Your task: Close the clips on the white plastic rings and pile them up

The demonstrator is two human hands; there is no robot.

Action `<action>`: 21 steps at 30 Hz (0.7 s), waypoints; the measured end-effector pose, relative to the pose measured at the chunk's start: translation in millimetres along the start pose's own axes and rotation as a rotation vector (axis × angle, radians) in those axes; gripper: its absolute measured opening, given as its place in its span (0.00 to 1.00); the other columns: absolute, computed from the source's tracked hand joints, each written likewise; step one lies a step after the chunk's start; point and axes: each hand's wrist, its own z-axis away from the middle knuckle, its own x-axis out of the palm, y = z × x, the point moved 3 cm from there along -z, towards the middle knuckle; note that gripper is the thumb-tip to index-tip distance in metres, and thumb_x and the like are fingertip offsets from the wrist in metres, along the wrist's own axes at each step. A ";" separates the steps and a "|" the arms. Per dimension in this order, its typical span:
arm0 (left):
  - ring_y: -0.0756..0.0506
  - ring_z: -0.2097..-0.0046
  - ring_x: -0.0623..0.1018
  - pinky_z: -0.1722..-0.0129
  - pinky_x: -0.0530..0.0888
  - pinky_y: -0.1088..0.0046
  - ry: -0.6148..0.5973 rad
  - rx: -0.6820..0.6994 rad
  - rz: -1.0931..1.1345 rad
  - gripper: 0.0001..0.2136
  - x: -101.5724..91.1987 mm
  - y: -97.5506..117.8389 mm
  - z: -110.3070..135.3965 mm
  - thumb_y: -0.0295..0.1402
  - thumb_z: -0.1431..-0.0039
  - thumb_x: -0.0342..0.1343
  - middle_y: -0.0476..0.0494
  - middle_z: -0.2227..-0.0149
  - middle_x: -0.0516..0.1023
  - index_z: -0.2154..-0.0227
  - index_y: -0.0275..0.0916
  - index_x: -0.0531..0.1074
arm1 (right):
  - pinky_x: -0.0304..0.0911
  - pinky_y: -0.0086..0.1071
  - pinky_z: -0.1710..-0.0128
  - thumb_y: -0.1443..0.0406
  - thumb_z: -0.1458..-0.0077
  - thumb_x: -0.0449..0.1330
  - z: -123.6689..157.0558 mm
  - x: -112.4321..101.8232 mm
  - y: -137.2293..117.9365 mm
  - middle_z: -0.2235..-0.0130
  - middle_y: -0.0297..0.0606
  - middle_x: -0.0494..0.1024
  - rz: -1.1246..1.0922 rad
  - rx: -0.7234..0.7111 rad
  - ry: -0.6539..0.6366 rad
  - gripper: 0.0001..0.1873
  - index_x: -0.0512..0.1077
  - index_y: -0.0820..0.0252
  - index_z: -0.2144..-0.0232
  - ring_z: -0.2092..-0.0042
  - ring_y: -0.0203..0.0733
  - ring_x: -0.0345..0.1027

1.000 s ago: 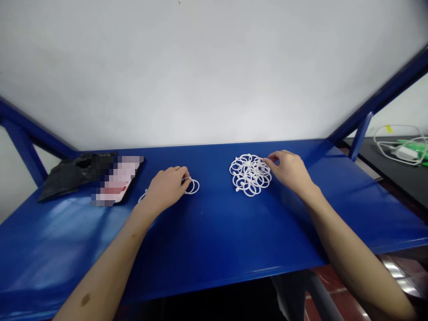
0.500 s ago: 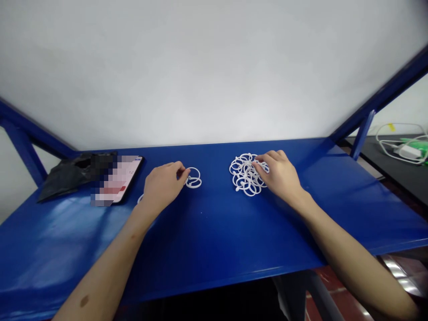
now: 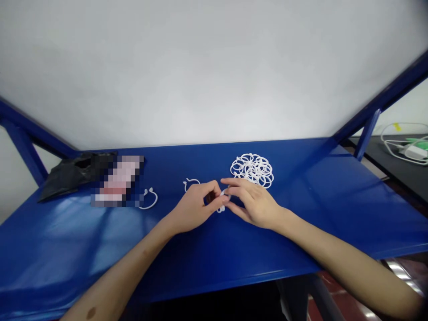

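Observation:
My left hand and my right hand meet over the middle of the blue table. Between their fingertips is a small white plastic ring, mostly hidden by the fingers. My left thumb and forefinger pinch it, and my right thumb and fingers close on it from the other side. Just behind my left hand lies an open white ring, partly covered. Farther left rests another open ring with ball ends. A pile of interlaced white rings sits behind my right hand.
On the left of the blue table are a phone, blurred out, and a black plastic bag. A white wall stands behind. Blue frame bars rise at both sides; a white cable and charger lie at right.
My right hand has left the pile and moved left and nearer to me. My left hand has moved right from the loose rings to meet it, and an open ring remains behind.

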 end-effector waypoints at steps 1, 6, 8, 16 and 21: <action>0.52 0.73 0.69 0.71 0.64 0.76 -0.032 -0.003 0.030 0.12 2.9 0.5 0.2 0.38 0.36 0.54 0.55 0.75 0.72 0.74 0.40 0.68 | 0.75 0.39 0.58 0.65 0.34 0.57 0.4 0.0 0.7 0.51 0.50 0.78 -0.037 -0.008 0.006 0.07 0.67 0.62 0.55 0.54 0.44 0.75; 0.52 0.71 0.70 0.69 0.66 0.75 -0.054 -0.021 0.072 0.09 4.7 -4.4 -1.7 0.38 0.37 0.57 0.54 0.73 0.74 0.71 0.41 0.70 | 0.71 0.31 0.67 0.69 0.34 0.57 5.8 2.2 7.6 0.66 0.37 0.79 -0.172 0.023 0.012 0.01 0.67 0.58 0.60 0.66 0.37 0.73; 0.51 0.69 0.71 0.67 0.67 0.74 -0.038 -0.020 0.073 0.08 3.1 -6.5 -1.9 0.39 0.37 0.57 0.54 0.71 0.74 0.69 0.41 0.70 | 0.70 0.30 0.67 0.69 0.36 0.59 8.7 2.1 9.2 0.66 0.36 0.79 -0.195 0.052 0.083 0.03 0.67 0.57 0.62 0.67 0.36 0.72; 0.51 0.71 0.70 0.68 0.65 0.72 -0.124 -0.006 -0.019 0.10 9.4 -9.5 -0.6 0.40 0.37 0.57 0.53 0.73 0.73 0.71 0.40 0.70 | 0.63 0.26 0.76 0.67 0.38 0.61 11.5 -1.9 12.9 0.71 0.29 0.75 -0.128 0.205 0.265 0.07 0.65 0.55 0.67 0.75 0.30 0.66; 0.50 0.69 0.71 0.68 0.66 0.72 -0.078 -0.093 0.110 0.10 4.9 -10.6 -1.9 0.42 0.37 0.55 0.52 0.71 0.75 0.67 0.41 0.72 | 0.65 0.28 0.77 0.63 0.36 0.58 12.0 -1.7 15.8 0.71 0.31 0.77 -0.124 0.288 0.210 0.03 0.68 0.55 0.63 0.77 0.31 0.67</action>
